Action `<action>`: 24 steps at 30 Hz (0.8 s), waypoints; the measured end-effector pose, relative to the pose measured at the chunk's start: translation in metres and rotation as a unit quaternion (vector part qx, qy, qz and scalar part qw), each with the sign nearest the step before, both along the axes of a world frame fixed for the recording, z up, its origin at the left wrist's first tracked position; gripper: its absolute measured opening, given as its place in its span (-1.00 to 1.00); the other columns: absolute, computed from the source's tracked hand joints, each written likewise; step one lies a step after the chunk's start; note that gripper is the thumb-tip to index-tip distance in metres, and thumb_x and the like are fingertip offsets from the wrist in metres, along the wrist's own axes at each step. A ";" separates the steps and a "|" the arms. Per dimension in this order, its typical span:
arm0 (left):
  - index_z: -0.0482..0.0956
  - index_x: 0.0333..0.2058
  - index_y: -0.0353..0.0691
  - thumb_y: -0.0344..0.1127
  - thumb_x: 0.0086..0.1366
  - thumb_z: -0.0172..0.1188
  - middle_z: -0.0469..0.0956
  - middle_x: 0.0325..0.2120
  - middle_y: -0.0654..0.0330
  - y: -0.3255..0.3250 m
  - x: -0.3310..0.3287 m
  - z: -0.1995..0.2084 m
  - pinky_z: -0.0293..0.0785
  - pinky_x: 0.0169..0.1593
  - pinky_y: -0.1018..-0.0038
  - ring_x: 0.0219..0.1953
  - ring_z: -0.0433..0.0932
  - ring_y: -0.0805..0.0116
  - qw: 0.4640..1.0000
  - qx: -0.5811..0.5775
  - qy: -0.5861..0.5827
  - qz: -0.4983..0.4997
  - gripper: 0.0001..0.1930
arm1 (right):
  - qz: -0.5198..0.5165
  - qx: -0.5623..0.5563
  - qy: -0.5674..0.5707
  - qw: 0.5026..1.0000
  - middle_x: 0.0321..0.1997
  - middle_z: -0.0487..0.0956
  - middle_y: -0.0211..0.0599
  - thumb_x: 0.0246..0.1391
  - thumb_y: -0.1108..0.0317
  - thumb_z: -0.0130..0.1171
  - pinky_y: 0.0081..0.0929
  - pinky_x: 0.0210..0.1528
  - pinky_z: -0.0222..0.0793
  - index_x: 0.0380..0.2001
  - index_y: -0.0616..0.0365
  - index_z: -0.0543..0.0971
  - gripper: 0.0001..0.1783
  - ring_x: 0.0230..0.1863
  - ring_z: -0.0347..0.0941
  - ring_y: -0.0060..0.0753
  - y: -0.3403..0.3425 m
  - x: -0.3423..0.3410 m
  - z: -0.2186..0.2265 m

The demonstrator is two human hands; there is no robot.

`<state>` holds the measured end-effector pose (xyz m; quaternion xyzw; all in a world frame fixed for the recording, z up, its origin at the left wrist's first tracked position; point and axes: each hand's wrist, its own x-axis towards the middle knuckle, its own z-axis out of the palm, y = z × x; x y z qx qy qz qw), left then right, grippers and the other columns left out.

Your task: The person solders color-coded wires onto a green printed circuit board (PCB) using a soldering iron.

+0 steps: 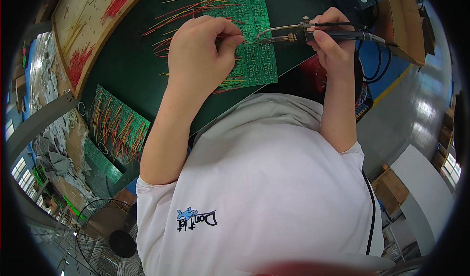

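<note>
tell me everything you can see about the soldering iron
The soldering iron has a black handle gripped by the right hand, a brass-coloured collar, a slim metal barrel and a curved metal tube alongside. It is held sideways, its tip pointing left over the green circuit board panel, close to the left hand. Black cable trails behind. Whether the tip touches is unclear.

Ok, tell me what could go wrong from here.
Burn: the left hand pinches very near the metal end of the soldering tool in the right hand, so a slip might burn it.
Snag: red and yellow wires stick out past the left side of the green board, around the left hand, which could catch and bend them.
</note>
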<state>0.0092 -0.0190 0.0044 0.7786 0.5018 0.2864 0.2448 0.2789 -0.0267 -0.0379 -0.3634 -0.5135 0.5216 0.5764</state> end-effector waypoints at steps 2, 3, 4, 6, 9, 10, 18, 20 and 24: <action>0.67 -0.39 -0.28 -0.51 0.12 0.34 0.65 -0.45 0.15 0.001 0.000 0.000 0.55 -0.31 0.46 -0.41 0.64 0.31 1.000 0.001 0.002 0.001 -0.94 | 0.003 0.002 -0.009 1.000 -0.56 0.51 -0.43 -0.01 0.45 0.34 -0.70 -0.47 0.44 -0.43 0.20 0.50 -0.82 -0.58 0.41 -0.71 0.001 0.001 -0.001; 0.67 -0.39 -0.28 -0.50 0.12 0.34 0.65 -0.45 0.15 0.001 0.000 -0.001 0.55 -0.31 0.46 -0.41 0.64 0.31 1.000 0.002 0.003 0.002 -0.94 | 0.005 0.003 -0.019 1.000 -0.56 0.51 -0.44 -0.02 0.44 0.35 -0.69 -0.45 0.45 -0.43 0.20 0.51 -0.82 -0.57 0.42 -0.71 0.000 0.001 -0.002; 0.67 -0.39 -0.28 -0.50 0.12 0.34 0.65 -0.45 0.15 0.001 0.000 -0.001 0.55 -0.31 0.46 -0.41 0.64 0.32 1.000 0.002 0.003 0.004 -0.94 | 0.004 0.002 -0.019 1.000 -0.56 0.51 -0.44 -0.02 0.44 0.35 -0.69 -0.45 0.45 -0.43 0.20 0.51 -0.82 -0.57 0.42 -0.71 0.000 0.000 -0.001; 0.67 -0.39 -0.28 -0.50 0.12 0.35 0.65 -0.46 0.15 0.001 0.000 -0.001 0.55 -0.31 0.47 -0.41 0.64 0.32 1.000 0.005 0.002 0.001 -0.93 | 0.004 0.001 -0.029 1.000 -0.55 0.52 -0.43 -0.02 0.44 0.36 -0.67 -0.43 0.47 -0.43 0.20 0.51 -0.81 -0.55 0.45 -0.69 -0.001 -0.001 0.002; 0.67 -0.39 -0.28 -0.49 0.12 0.35 0.65 -0.46 0.15 0.001 0.000 -0.003 0.54 -0.32 0.47 -0.41 0.64 0.32 1.000 0.010 -0.002 0.000 -0.93 | -0.006 0.002 -0.039 0.999 -0.54 0.53 -0.41 -0.02 0.45 0.36 -0.66 -0.41 0.47 -0.43 0.20 0.51 -0.81 -0.52 0.47 -0.66 -0.001 -0.003 0.003; 0.67 -0.38 -0.28 -0.49 0.12 0.35 0.65 -0.46 0.15 0.002 0.000 -0.003 0.54 -0.33 0.47 -0.42 0.64 0.32 1.000 0.012 -0.005 -0.001 -0.93 | -0.005 0.002 -0.039 0.999 -0.54 0.53 -0.41 -0.02 0.45 0.36 -0.66 -0.41 0.47 -0.43 0.20 0.51 -0.81 -0.52 0.47 -0.66 -0.001 -0.002 0.002; 0.67 -0.39 -0.28 -0.49 0.12 0.35 0.65 -0.47 0.16 0.001 0.000 -0.004 0.53 -0.33 0.47 -0.42 0.63 0.32 1.000 0.013 -0.003 0.001 -0.94 | -0.003 -0.006 -0.034 0.999 -0.54 0.54 -0.40 -0.03 0.48 0.35 -0.66 -0.42 0.45 -0.42 0.20 0.51 -0.83 -0.51 0.49 -0.65 -0.002 -0.003 0.003; 0.67 -0.40 -0.28 -0.49 0.12 0.34 0.65 -0.47 0.16 0.002 -0.001 -0.003 0.53 -0.34 0.47 -0.41 0.63 0.32 1.000 0.016 0.001 0.001 -0.94 | 0.000 0.001 -0.029 1.000 -0.53 0.54 -0.39 -0.03 0.48 0.34 -0.67 -0.44 0.43 -0.42 0.21 0.51 -0.83 -0.52 0.48 -0.66 -0.001 -0.002 0.001; 0.67 -0.39 -0.28 -0.49 0.11 0.34 0.65 -0.47 0.16 0.001 -0.001 -0.002 0.54 -0.33 0.46 -0.41 0.64 0.31 1.000 0.009 -0.001 -0.001 -0.94 | -0.002 0.005 0.039 0.999 -0.50 0.55 -0.35 -0.01 0.50 0.31 -0.71 -0.53 0.35 -0.42 0.21 0.50 -0.85 -0.54 0.45 -0.66 -0.001 -0.001 -0.002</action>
